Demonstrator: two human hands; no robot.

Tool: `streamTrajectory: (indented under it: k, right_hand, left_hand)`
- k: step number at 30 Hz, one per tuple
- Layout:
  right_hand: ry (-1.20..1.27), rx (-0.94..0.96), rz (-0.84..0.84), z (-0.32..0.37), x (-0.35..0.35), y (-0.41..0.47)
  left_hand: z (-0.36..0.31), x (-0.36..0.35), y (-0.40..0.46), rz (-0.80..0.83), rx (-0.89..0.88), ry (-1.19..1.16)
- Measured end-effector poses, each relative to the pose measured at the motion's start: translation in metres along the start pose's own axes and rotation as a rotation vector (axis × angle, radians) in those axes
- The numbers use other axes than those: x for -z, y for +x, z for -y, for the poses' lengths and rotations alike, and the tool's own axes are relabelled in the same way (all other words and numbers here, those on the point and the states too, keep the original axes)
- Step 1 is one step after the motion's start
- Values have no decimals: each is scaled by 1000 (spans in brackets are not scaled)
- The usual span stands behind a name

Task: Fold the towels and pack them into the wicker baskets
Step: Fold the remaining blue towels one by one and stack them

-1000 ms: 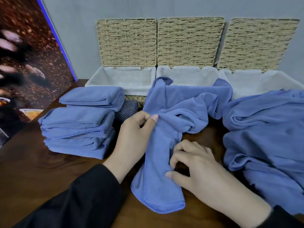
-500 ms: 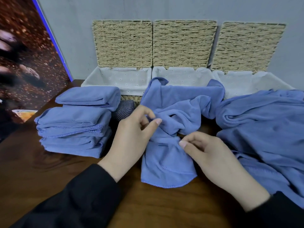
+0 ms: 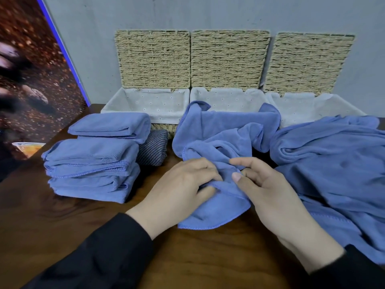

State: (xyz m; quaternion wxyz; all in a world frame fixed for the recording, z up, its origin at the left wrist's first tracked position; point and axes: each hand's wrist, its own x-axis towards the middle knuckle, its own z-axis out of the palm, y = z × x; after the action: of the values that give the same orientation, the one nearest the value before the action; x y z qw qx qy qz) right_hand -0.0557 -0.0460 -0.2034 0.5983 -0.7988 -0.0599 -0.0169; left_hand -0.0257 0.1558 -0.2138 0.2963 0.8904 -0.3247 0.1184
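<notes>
- A picture panel (image 3: pixel 31 90) with a blue edge leans at the far left, beside the grey wall (image 3: pixel 208 11).
- The dark wooden bench (image 3: pixel 62 222) carries everything else.
- On its left, a stack (image 3: pixel 93 157) of folded blue towels stands several layers high, the top one set a little farther back.
- Just right of the stack, touching it, lies a dark striped cloth (image 3: pixel 153 150), partly hidden behind the folded pile.
- Along the far edge sit three wicker baskets with white liners: the left basket (image 3: pixel 145 105), the middle basket (image 3: pixel 227 99) and the right basket (image 3: pixel 308 105). Each has its woven lid propped upright against the wall. No towel lies inside any of them, as far as the liners show.
- In the middle, a crumpled blue towel (image 3: pixel 220 132) lies on the bench, its far corners draped over the middle basket's near rim and its near end rounded toward the person.
- The left hand (image 3: pixel 183 184), in a black sleeve, rests on that towel with a closed grip, fingers bunching the cloth.
- The right hand (image 3: pixel 268 188) meets it, almost touching, thumb and forefinger pinching a fold of the same towel.
- At the right, a loose heap (image 3: pixel 333 163) of unfolded blue towels spreads to the bench's near edge, covering part of the right basket's front.
</notes>
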Motion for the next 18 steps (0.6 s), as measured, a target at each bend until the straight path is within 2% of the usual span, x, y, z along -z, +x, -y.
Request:
streamTrajectory:
  k: [4, 7, 9, 13, 16, 18]
  right_hand:
    - [92, 15, -77, 5, -6, -4]
    - [185, 25, 9, 5, -10, -7]
    - [119, 13, 55, 2, -17, -11]
    - [-90, 38, -92, 3, -22, -17]
    - [5, 75, -147, 9, -19, -22]
    - [67, 82, -95, 18, -21, -30]
  left_hand:
    - [-8, 4, -1, -120, 96, -243]
    - [-20, 8, 1, -220, 221, -326]
    - [-30, 13, 3, -262, 274, -372]
    - [-47, 29, 8, -323, 248, -377]
    - [-63, 47, 12, -345, 223, -360]
    - [-74, 60, 15, -385, 206, -353]
